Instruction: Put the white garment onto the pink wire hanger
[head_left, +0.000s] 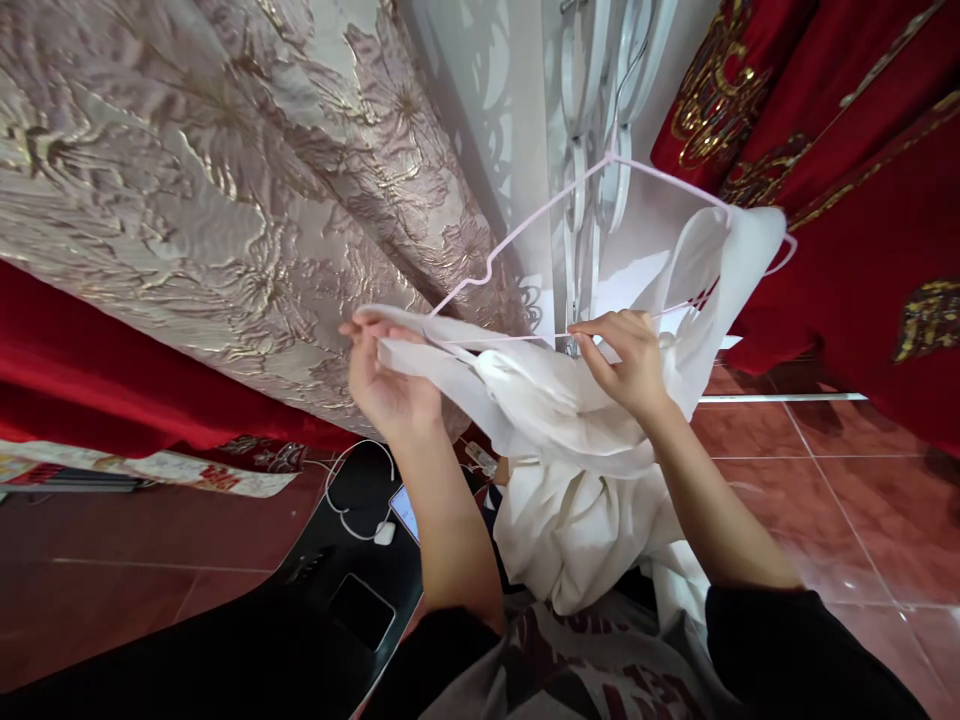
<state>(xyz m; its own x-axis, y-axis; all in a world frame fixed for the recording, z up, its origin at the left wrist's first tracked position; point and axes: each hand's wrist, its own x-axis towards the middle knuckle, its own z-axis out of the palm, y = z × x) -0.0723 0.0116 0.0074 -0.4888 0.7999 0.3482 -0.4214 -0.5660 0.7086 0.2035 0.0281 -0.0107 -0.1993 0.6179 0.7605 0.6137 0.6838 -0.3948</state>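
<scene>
A white garment (577,470) hangs partly on a thin pink wire hanger (525,225) and droops down toward my lap. My left hand (386,375) pinches a strap of the garment at the hanger's left end. At the hanger's lower bar my right hand (630,360) grips the white cloth with closed fingers. The hanger's right end is covered by the garment's other shoulder (739,250).
An embossed beige curtain (225,170) fills the upper left. Red fabric with gold embroidery (847,200) hangs at the right. A black surface (337,590) below holds a white cable with charger (382,532) and a phone (405,512). Red floor tiles (840,470) lie to the right.
</scene>
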